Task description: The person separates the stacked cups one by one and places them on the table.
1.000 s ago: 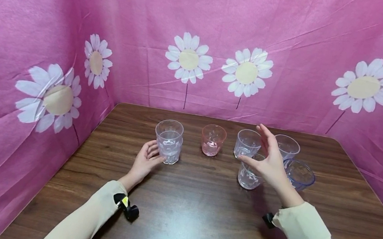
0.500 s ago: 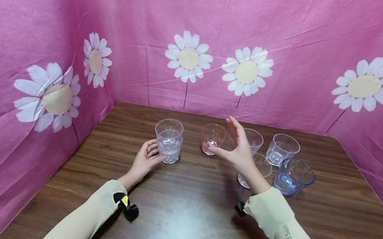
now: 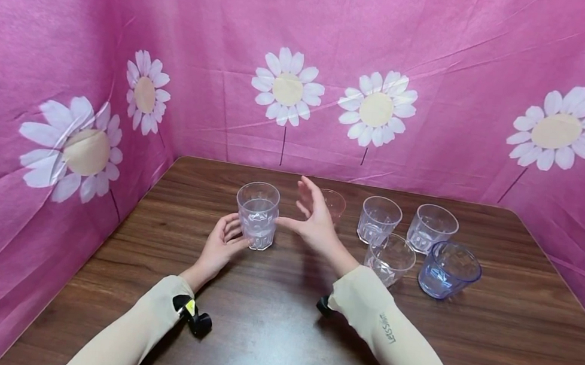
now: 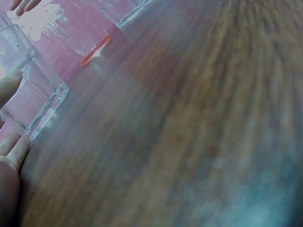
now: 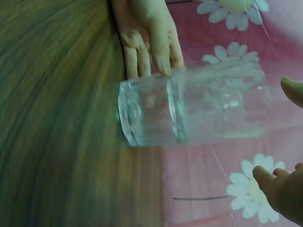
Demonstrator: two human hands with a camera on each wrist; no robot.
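Two clear tumblers (image 3: 258,212) stand upright, one nested in the other, at the left middle of the table. My left hand (image 3: 217,249) holds the lower one near its base, thumb in front and fingers on the far left side. The right wrist view shows that hand beside the lower tumbler (image 5: 154,113). From the right, my right hand (image 3: 316,224) is spread, its thumb tip right by the stack's side and its fingers raised. It hides most of a pink tumbler (image 3: 336,202) behind it. In the left wrist view, the pink tumbler (image 4: 78,40) stands beyond the stack.
To the right on the wooden table (image 3: 275,331) stand three more clear tumblers: one at the back (image 3: 379,216), one at the back right (image 3: 432,225) and one in front (image 3: 389,260). Beside them is a blue tumbler (image 3: 447,272). A pink flowered cloth (image 3: 205,88) hangs round the table.
My right hand has moved left from above the clear tumblers, past the pink one, to the side of the stack. My left hand and the stack have stayed in place.
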